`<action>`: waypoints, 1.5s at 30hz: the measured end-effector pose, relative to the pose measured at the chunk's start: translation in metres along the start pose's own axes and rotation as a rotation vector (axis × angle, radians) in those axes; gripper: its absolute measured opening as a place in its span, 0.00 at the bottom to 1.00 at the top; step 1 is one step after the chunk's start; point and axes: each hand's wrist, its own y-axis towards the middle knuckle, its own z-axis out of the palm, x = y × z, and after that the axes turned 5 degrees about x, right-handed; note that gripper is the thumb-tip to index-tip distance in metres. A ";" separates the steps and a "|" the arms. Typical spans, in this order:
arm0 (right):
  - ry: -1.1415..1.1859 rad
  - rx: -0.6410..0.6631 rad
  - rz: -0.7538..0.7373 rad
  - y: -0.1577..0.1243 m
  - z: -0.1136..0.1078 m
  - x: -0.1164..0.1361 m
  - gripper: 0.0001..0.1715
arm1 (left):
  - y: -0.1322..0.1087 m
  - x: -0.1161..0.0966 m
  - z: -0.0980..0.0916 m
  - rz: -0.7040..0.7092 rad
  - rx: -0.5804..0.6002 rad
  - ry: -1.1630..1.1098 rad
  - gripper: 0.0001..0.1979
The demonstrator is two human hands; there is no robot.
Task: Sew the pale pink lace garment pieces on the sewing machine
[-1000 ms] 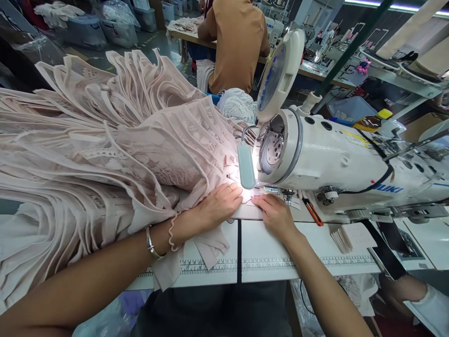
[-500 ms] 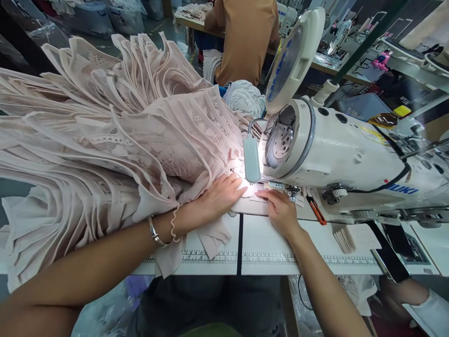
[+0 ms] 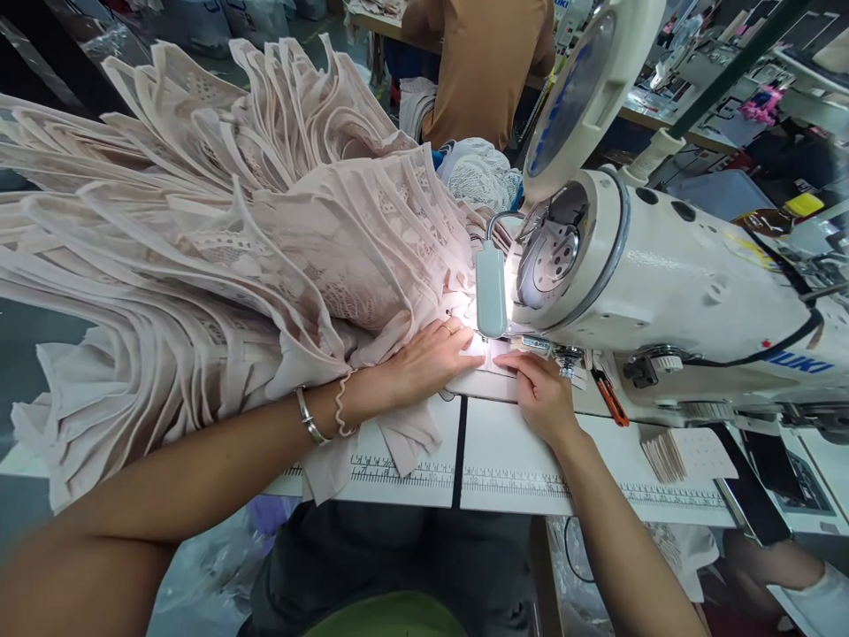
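A big heap of pale pink lace garments [image 3: 218, 257] covers the left of the white sewing table [image 3: 510, 460]. My left hand [image 3: 428, 363] lies flat on the pink fabric, fingers stretched toward the needle under the lit lamp [image 3: 492, 290]. My right hand [image 3: 540, 394] rests just right of it, fingers pressed down on a small pale piece of fabric [image 3: 494, 358] by the presser foot. The white sewing machine [image 3: 669, 283] stands right behind both hands.
A person in a brown top [image 3: 487, 66] sits with their back to me at another table beyond the heap. A red-handled tool [image 3: 610, 398] lies under the machine arm. A stack of small cards [image 3: 663, 456] and a dark phone [image 3: 743, 495] lie at the right.
The view has tilted down and shifted, so everything sits higher and further right in the picture. Both hands stay at the needle, barely moved relative to the machine.
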 end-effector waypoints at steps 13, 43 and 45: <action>0.035 0.035 -0.065 0.003 -0.003 0.008 0.23 | 0.001 -0.004 0.008 0.161 -0.026 0.147 0.16; -0.046 0.113 -0.214 -0.002 -0.004 0.002 0.24 | -0.005 -0.004 -0.002 0.101 -0.071 -0.050 0.13; -0.041 0.106 -0.234 -0.002 -0.004 0.002 0.25 | -0.007 -0.005 -0.005 0.088 -0.060 -0.062 0.12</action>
